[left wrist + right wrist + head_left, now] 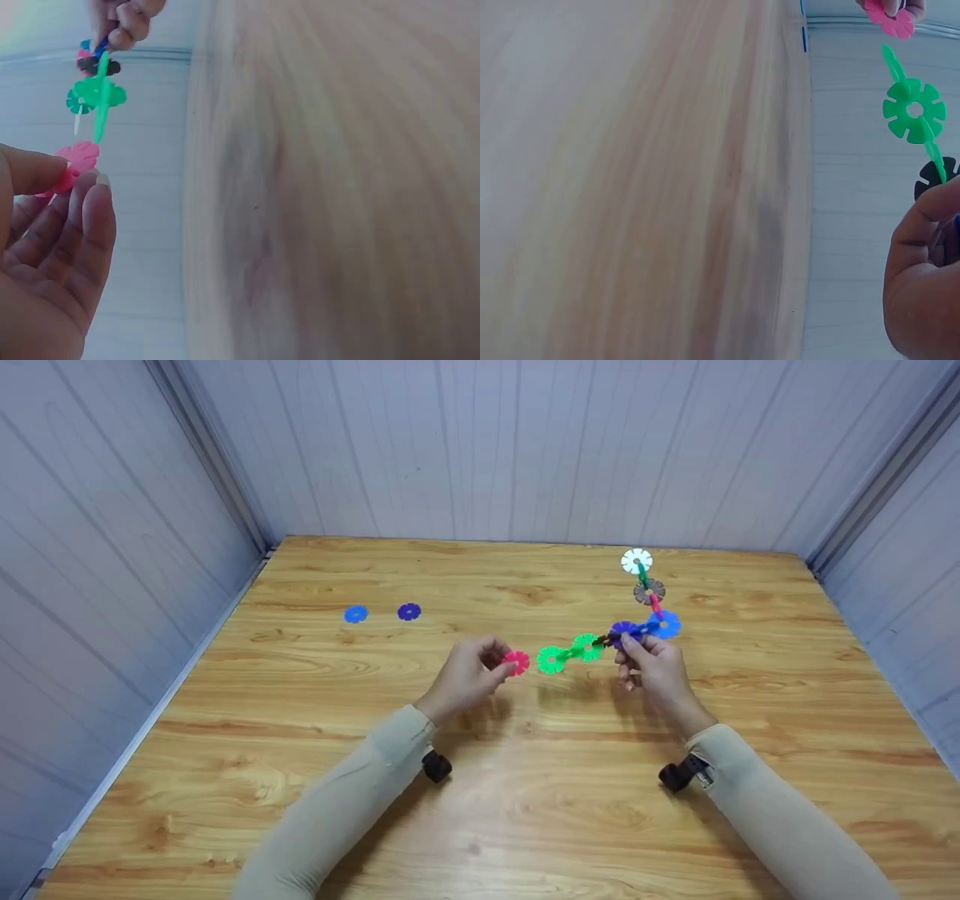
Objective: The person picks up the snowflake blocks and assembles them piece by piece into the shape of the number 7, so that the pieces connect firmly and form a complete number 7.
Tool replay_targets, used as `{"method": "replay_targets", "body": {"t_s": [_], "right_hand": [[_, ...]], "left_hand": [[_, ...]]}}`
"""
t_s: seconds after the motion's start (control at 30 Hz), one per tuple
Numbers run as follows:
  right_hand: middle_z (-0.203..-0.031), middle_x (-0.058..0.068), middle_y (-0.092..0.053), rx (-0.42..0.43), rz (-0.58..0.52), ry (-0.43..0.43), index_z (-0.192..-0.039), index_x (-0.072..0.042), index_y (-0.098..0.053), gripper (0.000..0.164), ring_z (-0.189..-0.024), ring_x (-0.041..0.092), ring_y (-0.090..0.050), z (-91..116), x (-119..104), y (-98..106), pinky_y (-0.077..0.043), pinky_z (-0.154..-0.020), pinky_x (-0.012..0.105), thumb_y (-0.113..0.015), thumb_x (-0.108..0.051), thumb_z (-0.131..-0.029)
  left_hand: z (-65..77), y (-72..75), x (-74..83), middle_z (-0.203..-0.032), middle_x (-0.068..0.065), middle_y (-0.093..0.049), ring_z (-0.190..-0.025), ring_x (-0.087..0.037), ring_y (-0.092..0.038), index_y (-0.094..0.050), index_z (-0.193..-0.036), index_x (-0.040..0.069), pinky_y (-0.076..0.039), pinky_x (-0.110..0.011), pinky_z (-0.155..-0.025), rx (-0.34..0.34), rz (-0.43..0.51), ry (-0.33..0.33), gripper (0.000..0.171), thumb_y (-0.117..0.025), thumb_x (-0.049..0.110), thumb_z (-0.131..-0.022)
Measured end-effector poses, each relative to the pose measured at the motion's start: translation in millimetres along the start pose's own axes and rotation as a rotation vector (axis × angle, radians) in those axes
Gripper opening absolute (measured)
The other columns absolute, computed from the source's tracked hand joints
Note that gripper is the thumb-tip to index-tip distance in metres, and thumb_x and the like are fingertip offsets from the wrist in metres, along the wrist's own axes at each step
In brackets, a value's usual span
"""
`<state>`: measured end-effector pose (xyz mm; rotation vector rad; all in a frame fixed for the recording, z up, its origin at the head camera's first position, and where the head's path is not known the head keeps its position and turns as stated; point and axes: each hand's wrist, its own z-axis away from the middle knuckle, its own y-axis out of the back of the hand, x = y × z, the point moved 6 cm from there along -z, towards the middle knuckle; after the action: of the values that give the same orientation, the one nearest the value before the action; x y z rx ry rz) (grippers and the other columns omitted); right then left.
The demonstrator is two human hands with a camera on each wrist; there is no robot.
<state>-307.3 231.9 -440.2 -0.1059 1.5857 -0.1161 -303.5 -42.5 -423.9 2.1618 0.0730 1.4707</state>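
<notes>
A pink notched disc (517, 663) is pinched between the thumb and fingers of my left hand (469, 673). My right hand (657, 671) grips a purple notched disc (625, 634), part of a chain of interlocked discs held above the table. Toward the left the chain runs through a dark disc to a green disc (587, 647) and ends in another green disc (551, 660). A small gap separates that end from the pink disc. Beyond the right hand, the chain bends away past a blue disc (664, 624) and a brown disc (649, 592) to a white disc (637, 561).
Two loose discs, one light blue (356, 614) and one purple (409, 611), lie on the left part of the wooden table (480, 825). Pale panelled walls (480, 450) stand behind the table and at both sides. Each wrist carries a small black camera (436, 766).
</notes>
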Motion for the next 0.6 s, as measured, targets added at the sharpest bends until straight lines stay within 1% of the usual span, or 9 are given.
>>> {"method": "replay_targets", "body": {"t_s": [0.07, 0.17, 0.23, 0.37, 0.43, 0.5, 0.6], "right_hand": [[-0.071, 0.003, -0.061, 0.002, -0.015, 0.0, -0.087, -0.002, -0.057, 0.021, -0.052, 0.009, -0.054, 0.6, -0.5, -0.7, -0.044, -0.042, 0.019, -0.053, -0.014, -0.104], [-0.071, 0.004, -0.061, -0.008, -0.043, 0.002, -0.087, -0.001, -0.058, 0.021, -0.052, 0.01, -0.053, 2.0, -0.8, -2.7, -0.043, -0.042, 0.019, -0.053, -0.014, -0.103], [-0.072, 0.005, -0.061, -0.015, -0.061, 0.003, -0.087, -0.001, -0.058, 0.021, -0.052, 0.01, -0.053, 3.2, -0.9, -4.2, -0.043, -0.042, 0.019, -0.054, -0.014, -0.103], [-0.071, 0.005, -0.061, -0.023, -0.095, -0.009, -0.087, -0.001, -0.06, 0.021, -0.052, 0.011, -0.053, 5.9, -0.3, -5.9, -0.043, -0.042, 0.02, -0.054, -0.013, -0.103], [-0.071, 0.005, -0.061, -0.02, -0.113, -0.013, -0.086, -0.001, -0.06, 0.021, -0.051, 0.011, -0.053, 7.1, -0.7, -6.0, -0.042, -0.042, 0.019, -0.054, -0.012, -0.103], [-0.071, 0.005, -0.061, -0.015, -0.127, -0.017, -0.087, -0.002, -0.06, 0.021, -0.051, 0.011, -0.053, 7.8, -1.5, -5.2, -0.042, -0.042, 0.019, -0.053, -0.012, -0.104], [-0.07, 0.004, -0.061, 0.0, -0.15, -0.026, -0.087, -0.002, -0.06, 0.021, -0.051, 0.011, -0.053, 8.7, -2.1, -4.4, -0.042, -0.042, 0.019, -0.052, -0.011, -0.104]], "left_hand": [[1.3, -2.5, 3.7, -0.083, -0.001, -0.066, -0.073, -0.014, -0.061, -0.067, -0.095, 0.002, -0.053, -0.026, -0.062, 0.007, -0.088, -0.074, 0.005, -0.068, 0.007, -0.094], [3.4, -5.3, 8.0, -0.082, 0.0, -0.067, -0.074, -0.01, -0.061, -0.068, -0.093, 0.002, -0.053, -0.026, -0.066, 0.027, -0.175, -0.169, 0.006, -0.069, 0.008, -0.093], [5.2, -6.9, 11.3, -0.082, 0.0, -0.067, -0.073, -0.01, -0.062, -0.068, -0.092, 0.003, -0.053, -0.026, -0.065, 0.035, -0.195, -0.219, 0.006, -0.069, 0.008, -0.093], [7.5, -10.4, 17.8, -0.081, -0.001, -0.067, -0.072, -0.011, -0.062, -0.068, -0.092, 0.002, -0.053, -0.026, -0.064, 0.035, -0.196, -0.305, 0.005, -0.068, 0.007, -0.093], [8.1, -11.2, 19.7, -0.08, -0.001, -0.067, -0.072, -0.01, -0.062, -0.068, -0.091, 0.002, -0.053, -0.026, -0.064, 0.041, -0.202, -0.332, 0.004, -0.068, 0.006, -0.092], [9.1, -10.7, 21.1, -0.079, -0.001, -0.066, -0.071, -0.01, -0.062, -0.068, -0.09, 0.003, -0.054, -0.027, -0.063, 0.054, -0.208, -0.345, 0.003, -0.068, 0.005, -0.092], [9.9, -9.4, 21.5, -0.078, 0.0, -0.066, -0.07, -0.01, -0.061, -0.068, -0.088, 0.004, -0.053, -0.028, -0.062, 0.078, -0.208, -0.341, 0.004, -0.069, 0.004, -0.092]]}}
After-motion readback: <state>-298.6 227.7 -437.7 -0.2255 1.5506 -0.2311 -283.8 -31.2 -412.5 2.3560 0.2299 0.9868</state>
